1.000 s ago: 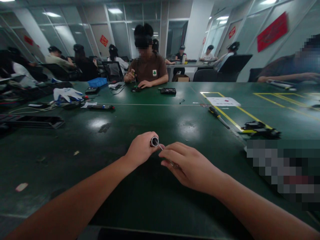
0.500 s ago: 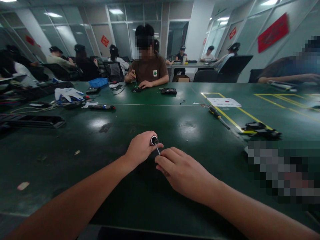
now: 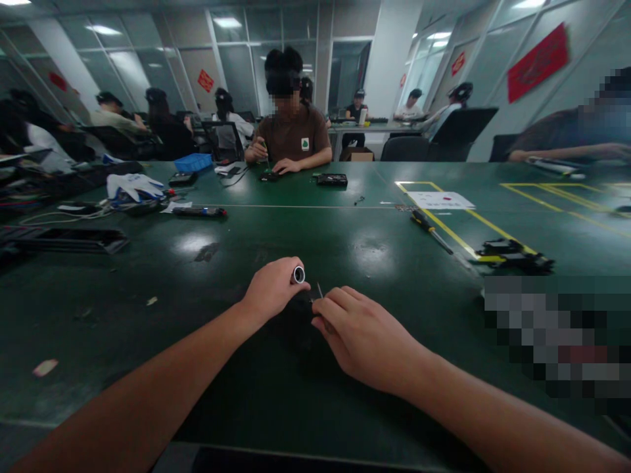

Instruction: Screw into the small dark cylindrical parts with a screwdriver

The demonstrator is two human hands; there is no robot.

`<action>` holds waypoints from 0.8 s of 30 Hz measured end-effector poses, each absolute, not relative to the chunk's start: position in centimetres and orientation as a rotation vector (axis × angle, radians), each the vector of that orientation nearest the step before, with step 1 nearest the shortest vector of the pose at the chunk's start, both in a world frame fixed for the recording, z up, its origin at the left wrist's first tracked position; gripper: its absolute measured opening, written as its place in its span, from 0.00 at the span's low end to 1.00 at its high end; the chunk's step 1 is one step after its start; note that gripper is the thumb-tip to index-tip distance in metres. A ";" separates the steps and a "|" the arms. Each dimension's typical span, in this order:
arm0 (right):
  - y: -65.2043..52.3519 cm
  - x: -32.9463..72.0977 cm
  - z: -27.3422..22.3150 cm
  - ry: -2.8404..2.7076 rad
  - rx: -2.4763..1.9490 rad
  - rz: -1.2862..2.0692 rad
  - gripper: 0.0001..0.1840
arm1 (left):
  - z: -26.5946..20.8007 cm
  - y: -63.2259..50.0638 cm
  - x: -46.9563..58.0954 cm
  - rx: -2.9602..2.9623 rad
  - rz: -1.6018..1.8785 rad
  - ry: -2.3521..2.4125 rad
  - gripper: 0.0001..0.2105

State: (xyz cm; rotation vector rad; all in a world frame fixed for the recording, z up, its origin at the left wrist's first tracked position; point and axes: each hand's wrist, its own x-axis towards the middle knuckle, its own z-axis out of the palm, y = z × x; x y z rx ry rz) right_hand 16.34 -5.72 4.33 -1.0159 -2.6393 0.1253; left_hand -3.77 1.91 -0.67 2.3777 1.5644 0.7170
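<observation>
Pale-rimmed tube sits in the left hand, whose fingers are wrapped around its body, above the table and between its near and far edges. Its mouth faces back toward the near edge, probably so that the inside can be seen (the fist hides most of the body). The right hand is closed as well, pinching a thin metal rod whose tip stands near the tube but apart from it. Holding it so close to that tip seems meant for fine control. A dark bit shows by the same fingertips, too small to name. A screwdriver lies right of the hands, its handle toward the far edge, perhaps set aside there because neither hand is using it.
</observation>
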 end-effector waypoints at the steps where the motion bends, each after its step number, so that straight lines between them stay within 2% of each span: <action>1: -5.5 16.6 4.4 -2.623 -1.047 0.107 0.07 | -0.7 2.0 -3.9 2.387 0.698 1.579 0.09; 6: -3.5 18.9 5.0 -2.417 -1.381 0.033 0.10 | -0.6 2.4 -4.7 2.343 0.566 1.653 0.09; 13: -1.4 21.2 4.9 -2.255 -1.609 -0.015 0.12 | 0.0 1.9 -4.3 2.267 0.518 1.564 0.23; 19: -1.7 20.9 4.9 -2.271 -1.576 0.049 0.12 | 0.7 0.7 -3.1 2.486 0.405 1.272 0.12; 24: -1.7 20.8 4.9 -2.240 -1.591 0.079 0.11 | 0.8 -0.5 -1.7 2.678 0.176 1.231 0.16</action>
